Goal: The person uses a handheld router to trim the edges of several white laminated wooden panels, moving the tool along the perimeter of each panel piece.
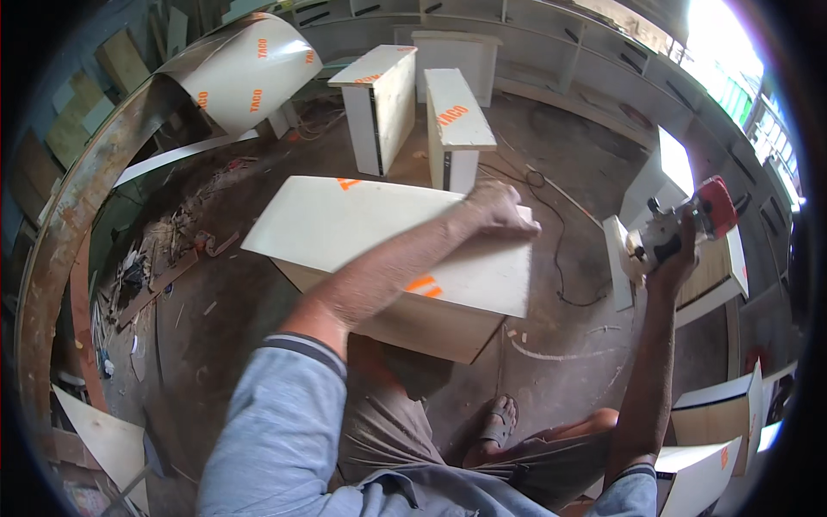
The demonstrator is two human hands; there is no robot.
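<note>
In front of me stands a drawer-like box with a white top panel [379, 211] bearing orange print, and pale wood sides below it. My left arm reaches across it. My left hand [500, 209], slightly blurred, rests at the panel's far right corner with its fingers curled in; what they close on, if anything, is hidden. Off to the right, apart from the box, my right hand [676, 258] grips a trim router [685, 222] with a red motor end and a metal base.
Two similar boxes, a left one [392, 116] and a right one [461, 121], stand beyond. A curled white sheet [250, 73] lies at the far left. More boxes [724, 258] stand at right. A dark cord [562, 258] trails over the floor; wood scraps [172, 258] litter the left.
</note>
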